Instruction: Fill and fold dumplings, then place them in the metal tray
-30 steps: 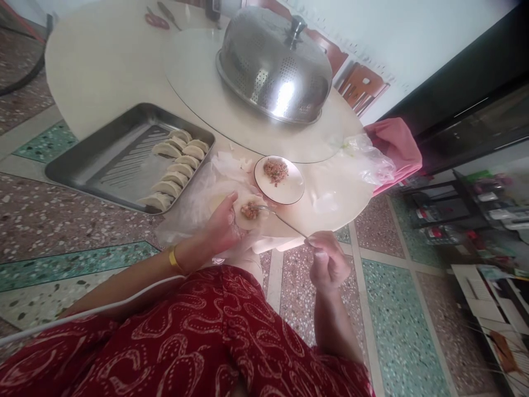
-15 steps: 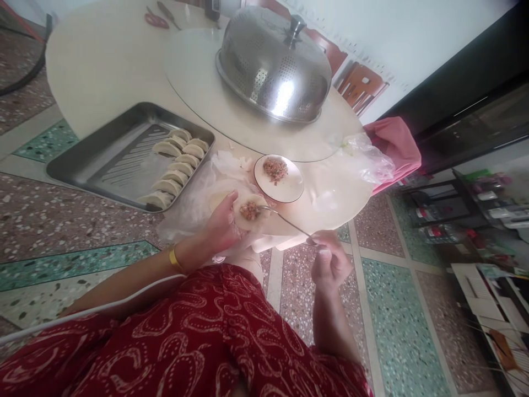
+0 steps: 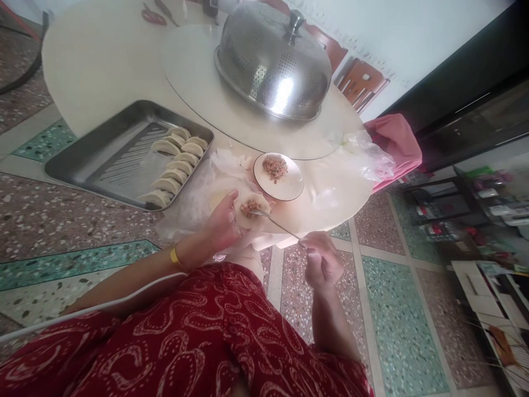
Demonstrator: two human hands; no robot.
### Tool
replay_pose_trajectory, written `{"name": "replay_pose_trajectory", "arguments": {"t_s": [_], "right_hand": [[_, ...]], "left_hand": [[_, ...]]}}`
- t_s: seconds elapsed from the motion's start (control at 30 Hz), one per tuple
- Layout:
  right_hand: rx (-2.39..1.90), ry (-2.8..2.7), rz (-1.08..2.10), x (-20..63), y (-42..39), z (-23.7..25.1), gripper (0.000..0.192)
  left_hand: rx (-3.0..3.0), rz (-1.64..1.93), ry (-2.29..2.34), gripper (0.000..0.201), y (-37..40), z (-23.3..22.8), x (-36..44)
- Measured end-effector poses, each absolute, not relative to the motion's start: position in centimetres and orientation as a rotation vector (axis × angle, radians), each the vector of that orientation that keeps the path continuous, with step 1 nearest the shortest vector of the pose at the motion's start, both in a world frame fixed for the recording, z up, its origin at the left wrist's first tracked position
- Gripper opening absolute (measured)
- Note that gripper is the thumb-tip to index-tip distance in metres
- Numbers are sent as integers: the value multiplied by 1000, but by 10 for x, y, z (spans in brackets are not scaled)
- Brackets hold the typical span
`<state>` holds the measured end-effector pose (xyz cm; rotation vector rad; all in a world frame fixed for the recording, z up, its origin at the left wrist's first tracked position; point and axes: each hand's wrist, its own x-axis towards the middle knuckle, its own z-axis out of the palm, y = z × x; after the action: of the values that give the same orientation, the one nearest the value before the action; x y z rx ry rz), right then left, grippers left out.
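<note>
Head view: left hand [image 3: 223, 223] cups wrapper [image 3: 250, 209] at counter [image 3: 103, 60] edge, grip closed under it. Right hand [image 3: 322, 262] pinches spoon [image 3: 275, 222], bowl on filling. Filling step; folding likely needs spoon withdrawn.

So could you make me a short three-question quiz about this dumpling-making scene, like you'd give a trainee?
1. True or false: the left hand holds an open dumpling wrapper with filling on it.
2. What does the right hand hold?
A. a knife
B. a spoon
C. chopsticks
3. Where do the finished dumplings lie?

Key:
1. True.
2. B; its tip rests at the filling in the wrapper.
3. In the metal tray, in rows at its right end, left of the small plate of filling.
</note>
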<state>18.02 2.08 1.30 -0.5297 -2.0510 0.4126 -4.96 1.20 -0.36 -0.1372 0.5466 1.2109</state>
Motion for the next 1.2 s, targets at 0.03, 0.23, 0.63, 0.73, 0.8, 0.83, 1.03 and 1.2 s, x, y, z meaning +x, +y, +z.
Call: {"name": "replay_pose_trajectory", "arguments": {"t_s": [0.03,0.23,0.63,0.73,0.8,0.83,1.03,1.2], "right_hand": [[-530,-2041,406,181,20,13,26],[-533,-2059,383,183,16,10,24],[-473,-2142,389,181,20,24,29],[-458,-2204,419,180,24,22,27],[-424,-2244,416,179,27,19,26],[-408,-2260,406,179,28,18,26],[-451,-2272,352,180,31,19,24],[-426,-2245,343,176,34,22,24]], "left_hand": [[-132,1214,532,53,13,-5,-50],[-178,1217,462,56,16,-8,-50],[-162,1198,493,55,14,-6,-47],[-94,1175,505,52,11,-7,-48],[-48,1172,484,51,10,-7,-49],[-34,1174,465,52,9,-6,-50],[-88,1162,456,49,8,-1,-50],[-46,1189,375,49,5,-2,-50]]}}
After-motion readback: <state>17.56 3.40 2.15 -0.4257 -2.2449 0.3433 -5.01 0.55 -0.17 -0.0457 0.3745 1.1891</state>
